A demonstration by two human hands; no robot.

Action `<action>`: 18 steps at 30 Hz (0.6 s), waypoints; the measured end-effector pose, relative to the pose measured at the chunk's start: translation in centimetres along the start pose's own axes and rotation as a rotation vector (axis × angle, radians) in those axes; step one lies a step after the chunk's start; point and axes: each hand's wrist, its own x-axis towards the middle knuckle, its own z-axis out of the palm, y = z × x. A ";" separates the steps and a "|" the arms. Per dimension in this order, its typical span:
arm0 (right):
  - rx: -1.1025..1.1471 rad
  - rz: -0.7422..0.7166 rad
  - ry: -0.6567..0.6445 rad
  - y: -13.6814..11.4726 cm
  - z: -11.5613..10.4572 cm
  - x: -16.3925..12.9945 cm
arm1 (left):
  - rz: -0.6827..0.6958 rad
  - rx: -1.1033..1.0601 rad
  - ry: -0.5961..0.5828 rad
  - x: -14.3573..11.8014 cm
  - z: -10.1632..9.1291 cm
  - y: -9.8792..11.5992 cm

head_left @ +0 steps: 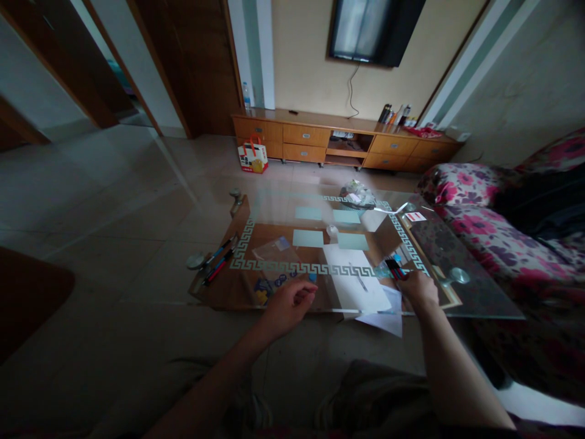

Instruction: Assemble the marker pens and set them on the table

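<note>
In a dim, tiled living room, a person works at a low glass-topped table [274,235] bordered with a Greek-key pattern. A dark bundle of pens [392,266], touched with red and blue, is above the near edge, toward the right corner, gripped in the right hand [420,288]. The left hand [289,300] hovers around the middle of the same edge, fingers loosely curled; whether it holds anything cannot be told. Between the hands, a white sheet [340,277] bears a single dark pen [360,279], with a second paper [386,320] reaching past the near edge. More pens [220,261] lie near the table's left end. A clear plastic bag [358,194] sits by the far edge, and a red-and-white card [415,216] lies toward the far right corner. Beyond stand a wooden cabinet [304,135], a wall-mounted television [375,30] and a floral sofa [484,231].
</note>
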 end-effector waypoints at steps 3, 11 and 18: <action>-0.001 -0.016 0.008 -0.1 -0.2 -0.1 | -0.007 0.004 -0.001 0.0 0.0 0.0; -0.016 -0.041 0.030 -0.6 -0.8 -0.6 | -0.022 0.009 -0.014 0.0 -0.2 0.2; 0.013 -0.090 0.116 -1.4 -0.4 -0.9 | -0.031 0.071 0.056 0.6 -2.1 0.4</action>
